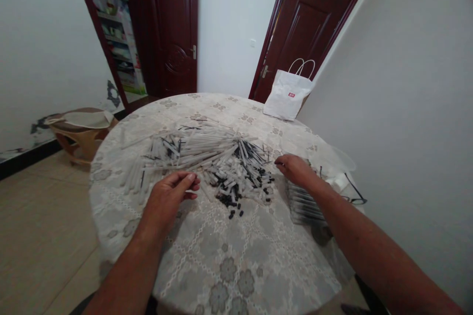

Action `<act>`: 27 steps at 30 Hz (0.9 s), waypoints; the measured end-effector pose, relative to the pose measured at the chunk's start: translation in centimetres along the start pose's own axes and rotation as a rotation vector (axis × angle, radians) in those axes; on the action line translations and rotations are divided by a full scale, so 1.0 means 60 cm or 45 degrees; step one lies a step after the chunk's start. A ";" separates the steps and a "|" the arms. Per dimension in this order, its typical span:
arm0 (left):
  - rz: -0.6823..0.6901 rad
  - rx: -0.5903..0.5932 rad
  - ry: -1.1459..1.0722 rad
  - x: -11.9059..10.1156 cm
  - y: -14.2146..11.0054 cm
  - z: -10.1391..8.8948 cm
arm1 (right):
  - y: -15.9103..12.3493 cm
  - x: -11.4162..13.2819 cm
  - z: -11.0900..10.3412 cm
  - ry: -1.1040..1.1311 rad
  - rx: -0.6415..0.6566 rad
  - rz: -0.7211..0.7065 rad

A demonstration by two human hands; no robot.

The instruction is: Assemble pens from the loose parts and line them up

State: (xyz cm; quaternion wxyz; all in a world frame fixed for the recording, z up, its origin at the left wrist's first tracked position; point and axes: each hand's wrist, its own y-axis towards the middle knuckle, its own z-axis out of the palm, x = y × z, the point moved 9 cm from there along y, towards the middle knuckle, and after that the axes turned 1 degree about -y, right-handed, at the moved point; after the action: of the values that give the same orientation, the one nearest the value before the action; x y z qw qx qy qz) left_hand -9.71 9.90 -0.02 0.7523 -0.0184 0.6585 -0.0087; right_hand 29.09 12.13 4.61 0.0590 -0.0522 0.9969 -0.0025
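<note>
- Left hand (174, 187): over the left half of the round table (201, 266), arm in from the near edge, palm turned inward, thumb against the index finger, other fingers curled. Narrow grip; can't tell if anything small is in it.
- Long white tubes (203, 147): fanned left of centre toward the far edge, roughly lengthwise, probably so they can be picked singly.
- Short white pieces (232, 172): heaped mid-table between the hands, likely to suit both.
- Black caps (229, 200): loose on the heap's near-edge side, likely kept close.
- Right hand (295, 170): right of the heap, forearm slanting in over the right edge, fingers bunched, pointing left. Narrow; contents, if any, unreadable.
- Row of tubes (305, 206): under the right forearm, side by side by the right edge, presumably for order.
- Glasses (357, 200): at the right edge, out of the way.
</note>
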 end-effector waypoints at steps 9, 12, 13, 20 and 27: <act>0.011 -0.007 0.027 -0.006 -0.004 0.002 | 0.099 0.133 -0.007 0.026 -0.112 0.003; 0.015 0.001 0.026 -0.008 -0.005 0.004 | 0.125 0.145 0.005 0.000 -0.095 0.072; 0.017 0.003 0.023 -0.009 -0.006 0.004 | 0.130 0.148 0.009 -0.010 -0.092 0.094; 0.014 0.001 0.012 -0.016 -0.008 0.007 | 0.132 0.162 0.026 -0.030 -0.040 0.134; 0.027 0.021 -0.001 -0.020 -0.008 0.011 | 0.104 0.169 0.025 0.016 0.063 0.081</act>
State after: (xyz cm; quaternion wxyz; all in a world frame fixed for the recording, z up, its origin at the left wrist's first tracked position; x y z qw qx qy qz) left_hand -9.24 9.50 1.26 0.7527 -0.0052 0.6583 -0.0060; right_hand 18.58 17.25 1.88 0.0541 -0.0191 0.9980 -0.0255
